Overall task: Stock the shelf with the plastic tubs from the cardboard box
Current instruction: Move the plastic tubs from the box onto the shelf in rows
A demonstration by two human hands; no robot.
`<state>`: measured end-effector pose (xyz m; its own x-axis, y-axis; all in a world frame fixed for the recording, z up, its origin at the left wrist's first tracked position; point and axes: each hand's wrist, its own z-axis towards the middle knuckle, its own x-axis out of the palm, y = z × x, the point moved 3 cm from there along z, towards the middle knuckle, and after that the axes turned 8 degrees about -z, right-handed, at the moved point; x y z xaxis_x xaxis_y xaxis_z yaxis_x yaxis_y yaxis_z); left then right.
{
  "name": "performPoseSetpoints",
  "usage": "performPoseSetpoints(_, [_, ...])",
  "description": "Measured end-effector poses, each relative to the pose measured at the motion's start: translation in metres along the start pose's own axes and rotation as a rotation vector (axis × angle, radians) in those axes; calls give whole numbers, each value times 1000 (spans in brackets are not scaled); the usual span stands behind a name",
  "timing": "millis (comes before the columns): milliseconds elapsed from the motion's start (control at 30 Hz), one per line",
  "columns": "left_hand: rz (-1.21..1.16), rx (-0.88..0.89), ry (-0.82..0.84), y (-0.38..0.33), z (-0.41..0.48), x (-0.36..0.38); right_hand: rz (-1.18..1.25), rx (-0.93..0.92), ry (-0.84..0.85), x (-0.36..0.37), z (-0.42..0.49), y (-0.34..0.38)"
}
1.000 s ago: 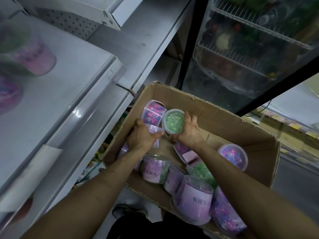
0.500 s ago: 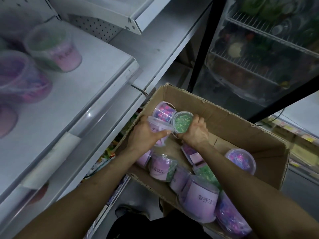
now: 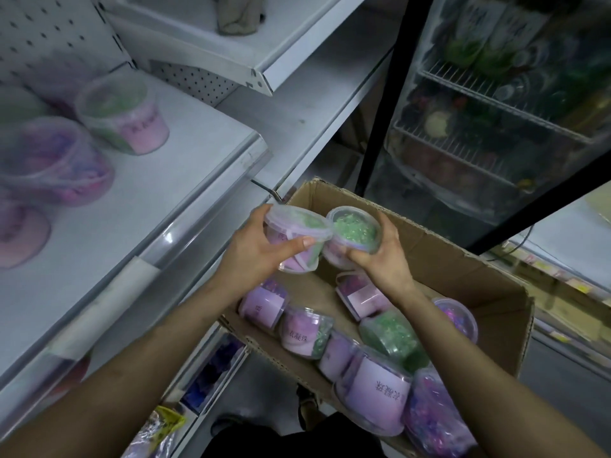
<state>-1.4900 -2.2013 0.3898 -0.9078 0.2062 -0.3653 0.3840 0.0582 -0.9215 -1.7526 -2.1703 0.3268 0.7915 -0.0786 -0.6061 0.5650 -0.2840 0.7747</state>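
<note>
My left hand grips a clear plastic tub with a pink label above the left rim of the cardboard box. Beside it, my right hand grips a tub of green beads, and the two tubs touch. Both are lifted clear of the box floor. Several more pink, purple and green tubs lie in the box below my forearms. Three tubs stand blurred on the white shelf at the left, among them a green and pink one.
A higher shelf juts out above the stocked one. A glass-door fridge with wire racks stands behind the box. Lower shelves with packets show under my left forearm. The floor lies at the right.
Both hands have lifted their tubs up out of the box and toward the shelf. The view has tilted upward, showing more of the shelf.
</note>
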Motion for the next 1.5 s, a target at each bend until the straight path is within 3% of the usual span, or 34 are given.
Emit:
performPoseSetpoints(200, [-167,-4,-89,-15,-7,-39,288,-76,95,-16,2,41])
performPoseSetpoints(600, [-316,67,-323,-52,-70,-125,373,-357,175,-6,-11,160])
performPoseSetpoints(933, [-401,110,-612,-31,-229,-228,412,-542,372,71,-99,265])
performPoseSetpoints(1333, [-374,31,-970,34,-404,-293,417,-566,597,176,-231,317])
performPoseSetpoints(1500, [-383,-35,-1022,58,-429,-308,394,-559,644,207,-255,333])
